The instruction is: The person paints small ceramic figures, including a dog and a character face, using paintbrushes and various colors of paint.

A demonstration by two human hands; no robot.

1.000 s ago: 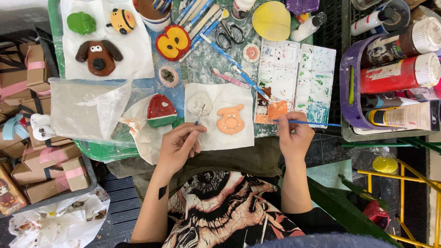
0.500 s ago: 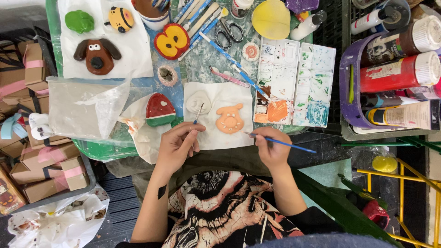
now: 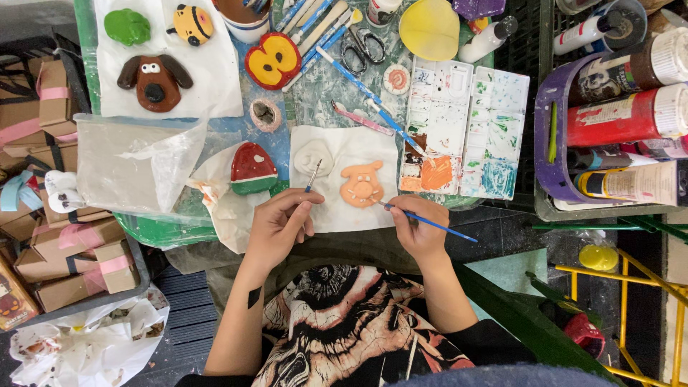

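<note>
An orange pig-face clay figure (image 3: 362,184) lies on a white paper sheet (image 3: 331,213) beside an unpainted white clay piece (image 3: 313,155). My right hand (image 3: 418,226) grips a blue-handled paintbrush (image 3: 430,222) whose tip touches the pig's lower right edge. My left hand (image 3: 278,222) holds a second thin brush (image 3: 313,175) upright, its tip near the white piece. A red, white and green clay piece (image 3: 252,169) sits just left of the sheet.
A stained white paint palette (image 3: 466,129) lies right of the pig. Loose brushes and scissors (image 3: 362,44) lie above. A purple basket (image 3: 552,165) of paint bottles stands at right. A brown dog figure (image 3: 154,79), a clear plastic bag (image 3: 132,165) and cardboard boxes (image 3: 50,236) are at left.
My right hand has moved left from the palette to the pig figure, bringing the brush tip onto its edge. My left hand has stayed put.
</note>
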